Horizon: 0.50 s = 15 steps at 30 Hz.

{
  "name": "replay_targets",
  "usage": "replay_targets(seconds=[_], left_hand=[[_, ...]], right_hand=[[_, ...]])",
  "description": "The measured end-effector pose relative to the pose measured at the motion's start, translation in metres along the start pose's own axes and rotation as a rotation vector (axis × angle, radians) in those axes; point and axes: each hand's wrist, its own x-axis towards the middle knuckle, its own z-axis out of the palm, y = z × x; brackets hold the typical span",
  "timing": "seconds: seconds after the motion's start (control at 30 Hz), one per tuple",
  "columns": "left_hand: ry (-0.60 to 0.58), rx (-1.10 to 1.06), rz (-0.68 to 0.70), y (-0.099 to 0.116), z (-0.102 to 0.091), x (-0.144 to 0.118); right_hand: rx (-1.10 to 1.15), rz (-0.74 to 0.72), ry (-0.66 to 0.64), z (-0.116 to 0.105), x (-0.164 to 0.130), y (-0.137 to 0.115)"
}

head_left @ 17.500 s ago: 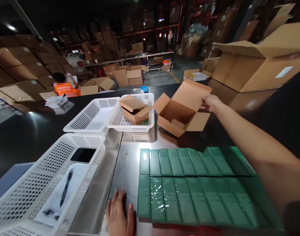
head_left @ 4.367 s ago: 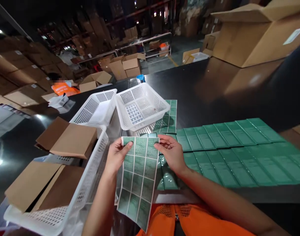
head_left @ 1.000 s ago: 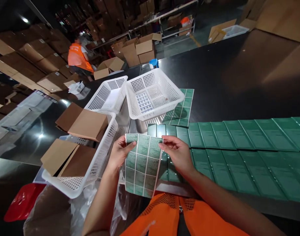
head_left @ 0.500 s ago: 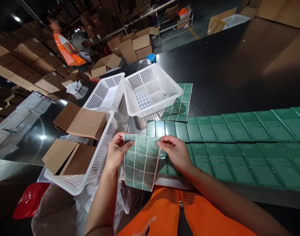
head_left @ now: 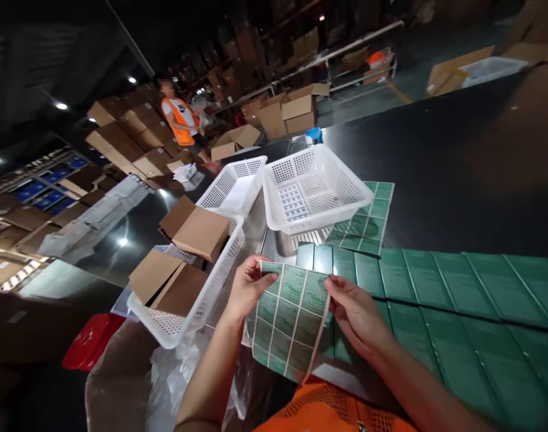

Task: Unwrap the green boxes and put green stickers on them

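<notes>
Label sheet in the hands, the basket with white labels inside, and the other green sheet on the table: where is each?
Label sheet (head_left: pixel 289 315), head view, sheet's middle.
Basket (head_left: pixel 351 180), head view, right wall.
Other sheet (head_left: pixel 368 222), head view, uncovered middle.

A white perforated plastic basket (head_left: pixel 346 183) holds a small label sheet, another white basket (head_left: pixel 197 300) holds flattened brown cardboard boxes (head_left: pixel 202 231), near a red plastic lid (head_left: pixel 89 348).

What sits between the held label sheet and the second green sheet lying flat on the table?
Head view: green boxes in rows lie between the held label sheet and the flat sheet, whose near-left part the white basket covers.
</notes>
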Motion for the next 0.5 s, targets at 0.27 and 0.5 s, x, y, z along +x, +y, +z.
replay_targets(seconds=[0.27,0.5], left_hand=[[-0.065,-0.045,-0.056,-0.002,-0.002,0.0],[-0.083,-0.049,-0.048,-0.003,0.0,0.001]], right_hand=[[-0.308,-0.272,0.029,-0.007,0.004,-0.004],[-0.52,-0.514,0.121,-0.012,0.001,-0.006]])
